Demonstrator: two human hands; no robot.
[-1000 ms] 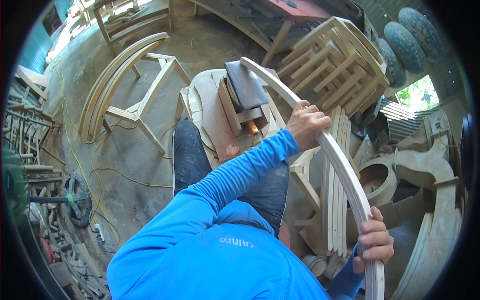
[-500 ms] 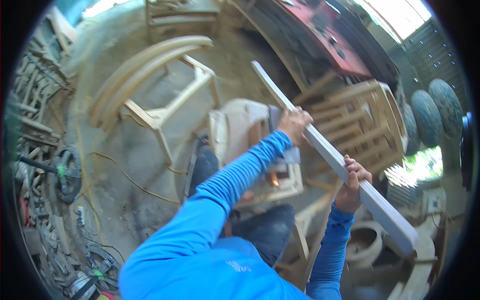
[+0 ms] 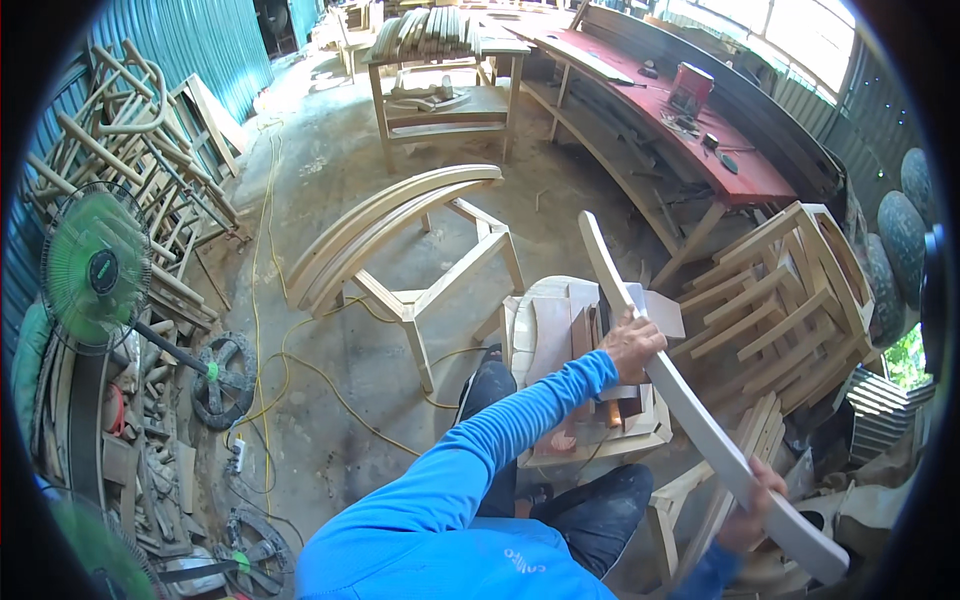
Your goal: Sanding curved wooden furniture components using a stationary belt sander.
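Note:
A long, pale, slightly curved wooden slat (image 3: 695,425) slants across my front, from far left down to near right. My left hand (image 3: 637,347) is closed around it in its upper half. Lower down, my right hand (image 3: 755,508) is smeared by motion, its fingers wrapped over the slat near its thick near end. Beneath the left hand stands a low wooden frame (image 3: 655,440) between my knees, with a pale board (image 3: 550,335) and several brown wood pieces lying on it. Part of that pile is hidden by my left forearm.
A wooden stool frame (image 3: 450,275) bears curved rails (image 3: 385,225) ahead left. Slatted wooden frames (image 3: 790,300) stand at right, near a red-topped bench (image 3: 690,120). A green fan (image 3: 100,265) and scrap wood line the left; a yellow cord (image 3: 340,400) crosses the floor.
My view has lifted, bringing the far table and fan into sight. My right hand has slid along the slat toward its near end; the left hand keeps its grip.

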